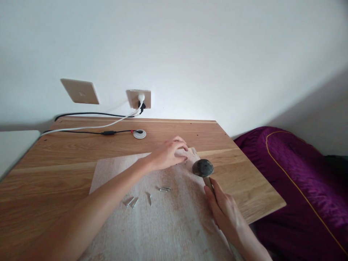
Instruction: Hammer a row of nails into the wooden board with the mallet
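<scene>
Hammer [203,168] held in right hand [224,208], nearest the wearer; fingers wrapped round the handle, grip closed. Dark head points away, over the right edge of a pale board [165,228]; contact between head and board cannot be told from this angle.

Board lies flat, its near part running out of view at the bottom. Loose on it: several silver metal fasteners [150,200], two side by side at left, one alone in the middle, a small cluster slightly farther off.

Left hand [169,155] beyond these, above the board's far right corner. Half open, fingers curved, gap between thumb and fingertips; whether it pinches something small, cannot tell.

Wooden counter [244,186] under the board, visible on both sides. Purple fabric [274,159] beside its right edge.

Farther back: round grommet [139,134] in the counter, black cable [89,132] running into it; white cable [89,127] crosses the counter and rises to a socket plate [132,99] on the white wall [190,58]. Second, plain plate [81,91] to its left.
</scene>
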Motion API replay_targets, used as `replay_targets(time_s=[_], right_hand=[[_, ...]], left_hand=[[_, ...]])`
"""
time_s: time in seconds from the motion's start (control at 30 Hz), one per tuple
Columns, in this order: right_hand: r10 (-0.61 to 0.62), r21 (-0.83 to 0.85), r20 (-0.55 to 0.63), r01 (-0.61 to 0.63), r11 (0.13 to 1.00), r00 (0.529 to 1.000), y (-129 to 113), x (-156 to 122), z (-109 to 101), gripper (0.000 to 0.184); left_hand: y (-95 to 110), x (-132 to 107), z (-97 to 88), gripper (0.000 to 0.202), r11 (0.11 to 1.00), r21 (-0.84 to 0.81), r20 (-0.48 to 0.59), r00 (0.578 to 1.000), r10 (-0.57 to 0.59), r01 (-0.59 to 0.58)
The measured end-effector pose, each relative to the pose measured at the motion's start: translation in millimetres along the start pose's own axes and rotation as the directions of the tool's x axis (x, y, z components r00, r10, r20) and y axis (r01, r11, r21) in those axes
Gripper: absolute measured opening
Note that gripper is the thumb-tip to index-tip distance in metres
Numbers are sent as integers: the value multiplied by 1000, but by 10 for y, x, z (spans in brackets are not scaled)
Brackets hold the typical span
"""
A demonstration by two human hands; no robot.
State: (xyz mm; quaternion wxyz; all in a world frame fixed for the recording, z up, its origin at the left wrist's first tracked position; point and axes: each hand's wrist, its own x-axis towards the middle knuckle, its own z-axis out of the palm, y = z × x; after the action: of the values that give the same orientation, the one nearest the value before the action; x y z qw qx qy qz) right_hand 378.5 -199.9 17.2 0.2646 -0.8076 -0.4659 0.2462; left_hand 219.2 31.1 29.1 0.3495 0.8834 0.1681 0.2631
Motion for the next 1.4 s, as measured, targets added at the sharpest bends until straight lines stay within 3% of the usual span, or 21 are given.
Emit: replay_targets(time_s=[0.07,0.17,0.27,0.5,0.63,1.03,1.27,1.4], right_hand=[[20,-21,8,-20,1000,1000,-3,-4,-3,57],[19,-14,11,-19,1000,1000,20,-4,-5,57],[14,6,-9,-14,1000,1000,50,-4,-3,56],[33,-19,3,-33,999,999,66,3,-1,59],[-17,-47,-22,16,999,1000,71,6,5,59],[-49,-78,-32,47,996,998,135,21,26,61],[-42,-71,-41,39,997,998,134,27,35,62],[-27,-58,-20,26,998,999,93,20,16,60]], left_hand=[[148,-13,-234,15,999,23,34,999,30,-31],[353,-88,-521,13,996,62,173,984,48,-60],[469,-211,-624,19,991,128,308,951,3,-44],[439,-344,-385,22,954,299,526,837,-151,-16],[410,-324,-314,17,954,299,596,780,-190,3],[427,-317,-257,19,959,281,615,763,-200,25],[390,-339,-257,18,970,242,588,793,-159,15],[390,-340,-245,21,972,235,599,786,-156,14]])
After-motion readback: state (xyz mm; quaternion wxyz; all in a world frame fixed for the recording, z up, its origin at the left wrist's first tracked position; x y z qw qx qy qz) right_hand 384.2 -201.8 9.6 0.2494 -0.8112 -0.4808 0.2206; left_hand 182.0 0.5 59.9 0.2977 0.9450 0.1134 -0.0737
